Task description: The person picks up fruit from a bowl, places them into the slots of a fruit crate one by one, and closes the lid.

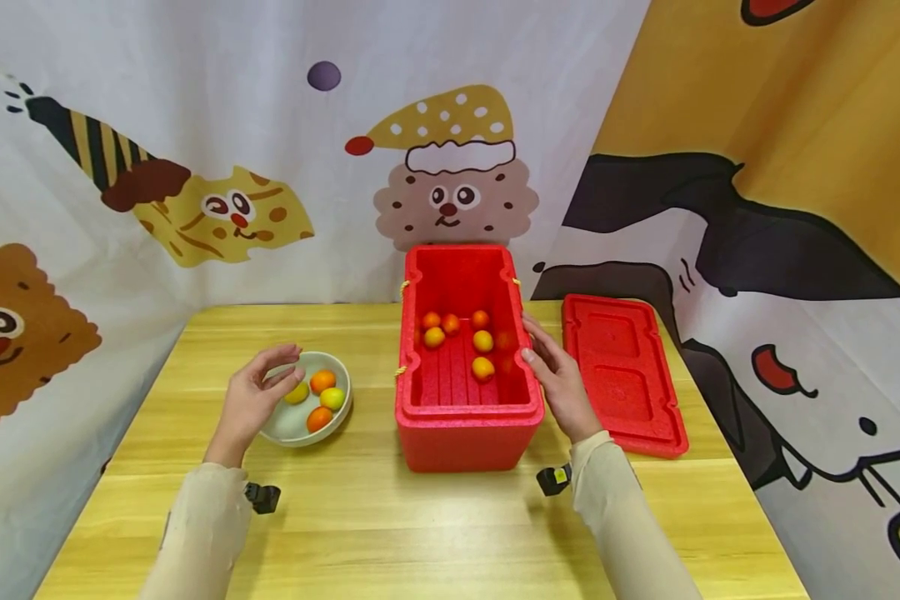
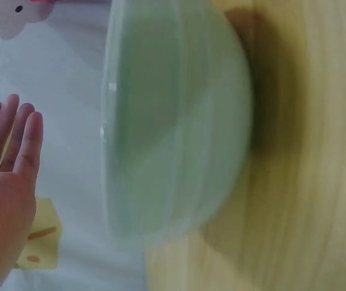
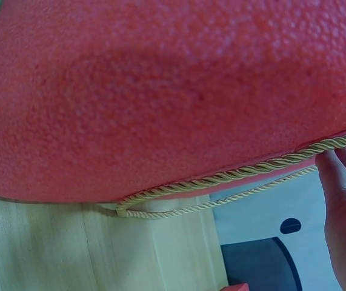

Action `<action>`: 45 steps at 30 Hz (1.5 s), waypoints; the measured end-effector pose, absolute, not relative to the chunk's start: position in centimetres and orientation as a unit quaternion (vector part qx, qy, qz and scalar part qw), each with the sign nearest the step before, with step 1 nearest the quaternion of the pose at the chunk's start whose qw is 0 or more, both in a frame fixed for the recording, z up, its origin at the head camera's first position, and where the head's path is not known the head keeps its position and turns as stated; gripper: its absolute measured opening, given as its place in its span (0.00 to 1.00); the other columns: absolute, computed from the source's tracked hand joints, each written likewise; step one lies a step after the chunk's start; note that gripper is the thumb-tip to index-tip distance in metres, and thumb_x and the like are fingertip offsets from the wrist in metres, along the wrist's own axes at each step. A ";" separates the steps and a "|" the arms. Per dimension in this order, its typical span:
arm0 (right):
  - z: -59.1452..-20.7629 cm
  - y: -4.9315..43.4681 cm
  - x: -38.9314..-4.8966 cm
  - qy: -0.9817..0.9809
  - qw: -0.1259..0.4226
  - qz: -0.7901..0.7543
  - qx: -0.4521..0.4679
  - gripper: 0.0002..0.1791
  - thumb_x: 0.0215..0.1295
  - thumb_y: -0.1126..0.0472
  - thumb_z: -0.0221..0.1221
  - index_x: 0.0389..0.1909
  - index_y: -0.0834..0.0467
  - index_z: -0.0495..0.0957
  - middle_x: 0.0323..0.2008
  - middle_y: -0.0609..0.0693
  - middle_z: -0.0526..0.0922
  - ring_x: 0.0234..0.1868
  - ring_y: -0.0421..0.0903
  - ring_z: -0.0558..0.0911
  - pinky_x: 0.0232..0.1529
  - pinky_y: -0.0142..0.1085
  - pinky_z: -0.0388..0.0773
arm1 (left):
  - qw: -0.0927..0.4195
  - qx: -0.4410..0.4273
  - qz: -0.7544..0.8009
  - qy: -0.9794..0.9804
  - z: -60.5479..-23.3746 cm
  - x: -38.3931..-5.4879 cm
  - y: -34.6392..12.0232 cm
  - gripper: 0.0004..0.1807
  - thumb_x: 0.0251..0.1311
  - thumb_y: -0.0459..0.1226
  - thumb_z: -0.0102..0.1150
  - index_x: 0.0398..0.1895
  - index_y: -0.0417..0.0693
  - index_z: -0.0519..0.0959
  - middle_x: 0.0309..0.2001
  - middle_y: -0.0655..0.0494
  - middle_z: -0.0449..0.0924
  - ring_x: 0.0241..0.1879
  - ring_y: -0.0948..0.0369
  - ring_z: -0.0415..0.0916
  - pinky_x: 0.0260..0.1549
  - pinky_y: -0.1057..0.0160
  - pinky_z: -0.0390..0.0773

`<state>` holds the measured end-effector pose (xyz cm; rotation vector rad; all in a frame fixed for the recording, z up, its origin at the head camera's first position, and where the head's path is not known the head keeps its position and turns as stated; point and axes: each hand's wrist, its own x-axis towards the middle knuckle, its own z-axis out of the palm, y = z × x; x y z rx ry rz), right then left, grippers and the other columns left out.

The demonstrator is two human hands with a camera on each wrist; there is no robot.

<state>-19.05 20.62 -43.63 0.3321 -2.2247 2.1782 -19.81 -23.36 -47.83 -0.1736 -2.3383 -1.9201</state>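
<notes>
In the head view my left hand (image 1: pixel 258 398) hovers over the left side of a pale green bowl (image 1: pixel 300 436). Its fingers are extended and it holds nothing; the left wrist view shows the hand (image 2: pixel 9 176) above the rim level. Orange fruits (image 1: pixel 320 419) and yellow fruits (image 1: pixel 332 399), small and round, lie in the bowl. My right hand (image 1: pixel 566 387) touches the right side of a red foam box (image 1: pixel 468 442), thumb by the rim. In the right wrist view its fingertips (image 3: pixel 329 167) meet the box side near a gold twisted cord (image 3: pixel 233 174). Several small orange-yellow fruits (image 1: pixel 483 368) sit inside the box.
The red lid (image 1: pixel 622 375) lies flat on the wooden table (image 1: pixel 360 533), right of the box. A curtain with cartoon figures (image 1: pixel 270 100) hangs behind the table and along its sides. Small black cameras (image 1: pixel 262 497) are worn at both wrists.
</notes>
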 end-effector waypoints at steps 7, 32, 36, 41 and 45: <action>-43.6 20.5 -19.0 -0.711 0.007 0.695 0.107 0.29 0.74 0.62 0.53 0.74 0.58 0.61 0.73 0.48 0.61 0.71 0.54 0.61 0.59 0.37 0.73 | 0.007 -0.043 -0.606 -0.794 -49.2 -19.2 -24.0 0.29 0.65 0.35 0.63 0.65 0.31 0.68 0.61 0.33 0.69 0.59 0.51 0.70 0.52 0.77 0.72; -43.6 20.6 -19.0 -0.702 0.014 0.703 0.114 0.29 0.74 0.63 0.54 0.73 0.60 0.62 0.73 0.50 0.61 0.70 0.51 0.62 0.59 0.37 0.73 | -0.126 -0.097 -0.488 -0.859 -50.2 -20.3 -24.1 0.24 0.62 0.35 0.66 0.56 0.27 0.75 0.45 0.41 0.82 0.48 0.47 0.78 0.45 0.68 0.75; -43.6 20.5 -19.0 -0.702 0.018 0.702 0.117 0.28 0.74 0.64 0.53 0.73 0.61 0.62 0.73 0.50 0.61 0.70 0.51 0.62 0.59 0.36 0.72 | -0.139 -0.111 -0.466 -0.866 -50.5 -20.6 -24.1 0.21 0.61 0.34 0.66 0.52 0.25 0.77 0.42 0.43 0.83 0.43 0.50 0.80 0.42 0.69 0.77; -43.7 20.5 -19.0 -0.701 0.020 0.702 0.125 0.27 0.74 0.66 0.52 0.72 0.63 0.62 0.72 0.51 0.61 0.71 0.50 0.62 0.61 0.35 0.71 | -0.157 -0.125 -0.455 -0.868 -50.8 -20.6 -23.9 0.17 0.58 0.31 0.68 0.45 0.24 0.79 0.37 0.46 0.83 0.39 0.52 0.80 0.38 0.68 0.79; -43.7 20.6 -19.0 -0.699 0.023 0.703 0.128 0.27 0.74 0.66 0.52 0.72 0.63 0.62 0.72 0.51 0.62 0.70 0.50 0.62 0.61 0.35 0.71 | -0.163 -0.130 -0.452 -0.867 -50.6 -20.6 -23.7 0.18 0.56 0.32 0.69 0.44 0.25 0.78 0.37 0.45 0.83 0.39 0.51 0.80 0.39 0.66 0.79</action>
